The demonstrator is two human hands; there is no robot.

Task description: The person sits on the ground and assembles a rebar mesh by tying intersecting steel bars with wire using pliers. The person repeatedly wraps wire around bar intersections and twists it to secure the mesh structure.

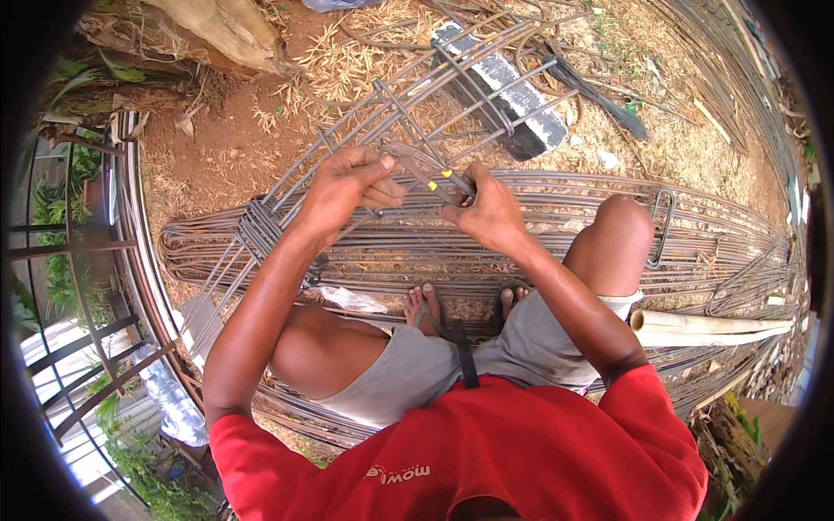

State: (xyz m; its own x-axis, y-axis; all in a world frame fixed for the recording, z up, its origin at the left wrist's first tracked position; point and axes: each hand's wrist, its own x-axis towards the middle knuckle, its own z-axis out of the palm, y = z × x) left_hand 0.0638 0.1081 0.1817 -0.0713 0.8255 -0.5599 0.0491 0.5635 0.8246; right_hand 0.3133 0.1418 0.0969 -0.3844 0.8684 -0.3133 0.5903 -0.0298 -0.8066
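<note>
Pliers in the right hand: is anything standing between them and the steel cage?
Nothing visible: the pliers in the right hand overlap the steel cage in view. The left hand is close to their tip, on the left; contact is unclear.

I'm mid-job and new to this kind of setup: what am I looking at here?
There's no machine, just a person's bare hands, seen from a fisheye camera on their head, looking down; edges bend near the rim. The right hand grips pincers with yellow marks. The left hand is near their tip, fingers curled; whether it holds anything is unclear. Beneath them is a slanting steel-bar cage. Long steel rods lie on the ground.
</note>
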